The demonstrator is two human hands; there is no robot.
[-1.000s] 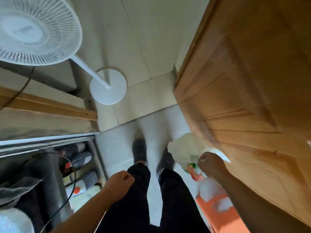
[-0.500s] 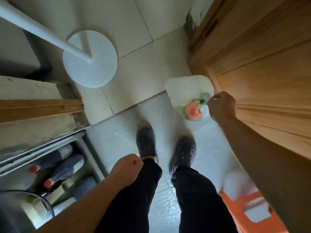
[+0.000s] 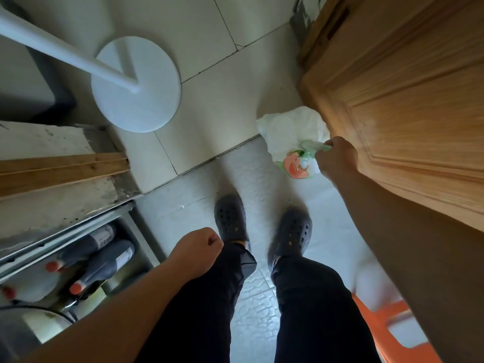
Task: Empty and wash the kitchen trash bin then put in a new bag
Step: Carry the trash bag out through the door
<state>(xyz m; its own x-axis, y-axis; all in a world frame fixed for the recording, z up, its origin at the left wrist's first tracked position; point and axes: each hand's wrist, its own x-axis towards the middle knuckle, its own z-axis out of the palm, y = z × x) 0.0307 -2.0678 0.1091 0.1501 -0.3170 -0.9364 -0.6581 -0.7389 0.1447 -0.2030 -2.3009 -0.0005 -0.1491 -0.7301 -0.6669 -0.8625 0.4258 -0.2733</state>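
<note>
Beside the wooden door (image 3: 408, 106), a person stands at the tiled threshold
Largest to smallest: a white fan base (image 3: 136, 85) on the floor; the white trash bag (image 3: 288, 134) hanging by the door, gripped by the right hand (image 3: 336, 158); the left hand (image 3: 197, 251) fisted, empty

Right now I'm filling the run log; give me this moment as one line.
stage: carrying trash out | right hand: grips white trash bag by its neck | left hand: fisted, holds nothing | beside: wooden door

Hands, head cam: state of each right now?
Left hand: fist, fingers curled, holding nothing.
Right hand: gripping the gathered top of the white trash bag.
</note>
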